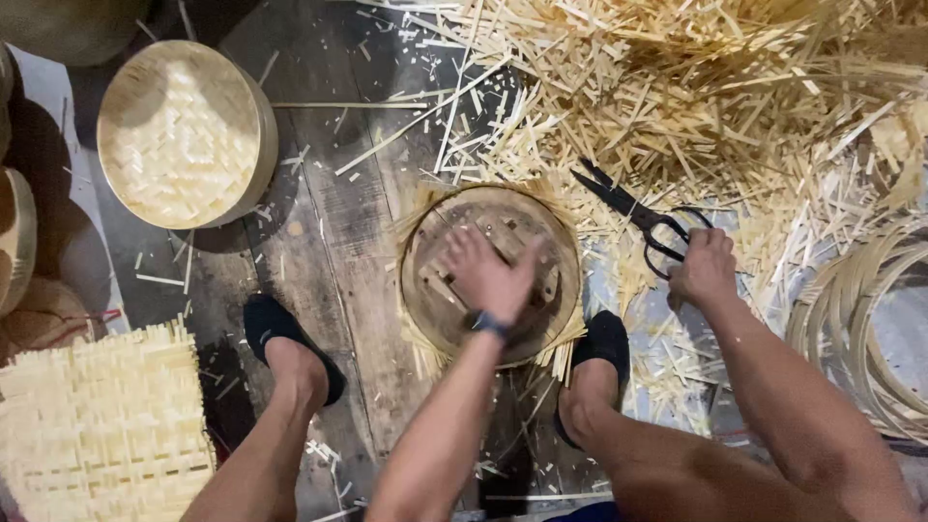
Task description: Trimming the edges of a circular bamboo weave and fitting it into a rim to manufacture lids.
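A dark, worn plank floor (329, 222) carries everything here, and it is littered with pale bamboo offcuts that thicken into a deep heap of bamboo strips (715, 87) across its top right corner. Near the middle of the floor, between your two feet in black slippers, lies a round wooden mould (435, 290) set on a woven bamboo mat whose frayed strip ends stick out all round its rim. Your left hand (488, 275) presses flat on top of that mould, fingers spread wide and palm down, gripping nothing; a dark band sits at its wrist. Your right hand (704, 269) rests just to the right of the mould, fingers curled closed through the loop handles of a pair of black scissors (633, 213), whose blades stand slightly parted and point up and left towards the heap. Towards the top left corner of the floor a finished round bamboo steamer lid (184, 135) lies with its woven face up, well apart from your hands. At the bottom left corner a flat woven bamboo sheet (101, 420) lies with loose ends along its edge, just beside your left foot. Along the right edge of the floor a stack of thin bamboo hoops (851, 319) lies near your right forearm.
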